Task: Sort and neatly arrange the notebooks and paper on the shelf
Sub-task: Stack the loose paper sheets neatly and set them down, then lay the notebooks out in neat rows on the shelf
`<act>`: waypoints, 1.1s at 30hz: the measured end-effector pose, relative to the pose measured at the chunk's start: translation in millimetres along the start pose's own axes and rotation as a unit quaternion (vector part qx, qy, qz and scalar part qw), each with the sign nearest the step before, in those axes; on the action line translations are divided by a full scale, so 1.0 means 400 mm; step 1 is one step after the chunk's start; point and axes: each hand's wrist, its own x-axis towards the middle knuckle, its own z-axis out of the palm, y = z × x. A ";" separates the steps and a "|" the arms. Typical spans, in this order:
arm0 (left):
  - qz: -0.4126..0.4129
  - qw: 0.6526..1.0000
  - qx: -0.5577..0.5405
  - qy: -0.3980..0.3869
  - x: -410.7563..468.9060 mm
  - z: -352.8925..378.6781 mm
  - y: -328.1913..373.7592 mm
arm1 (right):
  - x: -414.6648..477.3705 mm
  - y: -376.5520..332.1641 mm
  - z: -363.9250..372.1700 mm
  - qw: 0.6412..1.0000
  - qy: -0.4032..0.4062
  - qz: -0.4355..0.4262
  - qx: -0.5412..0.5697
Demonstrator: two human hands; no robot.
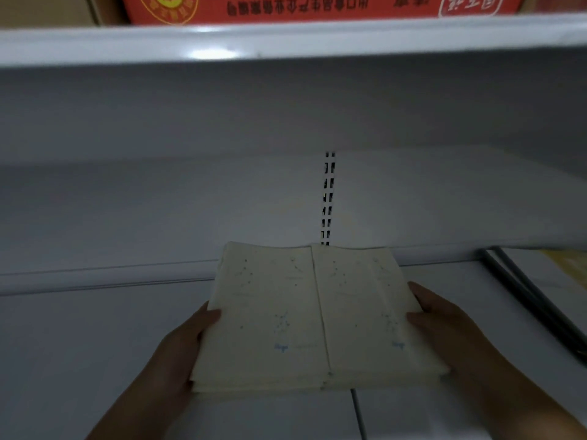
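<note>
1. Two piles of cream notebooks lie side by side, inner edges touching: left notebook stack (270, 315), right notebook stack (368, 312). The covers face up with a faint dotted print.
2. They sit on the white shelf (79, 344), around its middle, with the far edges close to the back panel just below the slotted upright (328, 198). I cannot tell whether they rest fully or are slightly lifted.
3. Likely reason for the hold: clamping both outer edges keeps the two piles squared and butted together so they can go back as one block.
4. The left hand (178, 347) is at the outer edge of the left pile, with the thumb (211, 314) hooked over the top cover. The other fingers are hidden at the side or underneath.
5. The right hand (444, 322) mirrors it on the right pile, with two fingers (419, 292) lapping onto the cover edge and the rest hidden.
6. Both forearms come in low from the near corners with the wrists roughly straight and the palms facing each other.
7. Other things: the upper shelf (286, 39) with a red carton (317, 6) on it, and dark rods (533, 303) at far right, well apart from the piles.
8. Judged step: final alignment and push-back.
</note>
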 end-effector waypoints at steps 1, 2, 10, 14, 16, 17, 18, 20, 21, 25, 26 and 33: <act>0.002 1.000 0.006 0.003 0.001 0.000 0.000 | 0.005 0.002 -0.004 1.000 -0.007 0.007 0.015; 0.004 1.000 0.012 0.009 0.000 0.003 0.002 | 0.010 0.002 -0.008 0.999 -0.016 0.011 0.034; 0.011 0.998 0.016 0.054 0.001 0.012 0.009 | 0.031 0.004 -0.002 0.999 -0.023 -0.019 0.042; 0.021 0.997 0.026 0.071 -0.004 0.015 0.006 | 0.038 0.013 0.002 0.997 -0.030 -0.021 0.067; 0.027 0.997 0.022 0.076 0.000 0.011 0.002 | 0.039 0.020 0.001 0.996 -0.039 -0.025 0.082; 0.027 0.996 0.018 0.081 0.006 0.005 -0.004 | 0.039 0.025 -0.001 0.994 -0.044 -0.026 0.096; 0.025 0.996 0.012 0.084 0.007 0.006 -0.006 | 0.040 0.033 -0.004 0.992 -0.050 -0.030 0.110; 0.026 0.997 -0.001 0.078 0.013 0.001 -0.011 | 0.037 0.039 -0.007 0.987 -0.066 -0.032 0.141; 0.030 0.996 -0.005 0.078 0.017 -0.003 -0.016 | 0.037 0.041 -0.011 0.985 -0.073 -0.031 0.152; 0.041 0.996 -0.001 0.079 0.015 -0.007 -0.013 | 0.049 0.044 -0.036 0.971 -0.102 0.002 0.216; 0.041 0.996 0.007 0.075 0.017 -0.008 -0.012 | 0.054 0.045 -0.041 0.968 -0.103 0.013 0.230; 0.030 0.998 0.011 0.054 0.009 -0.011 -0.010 | 0.038 0.036 -0.006 0.974 -0.063 0.000 0.216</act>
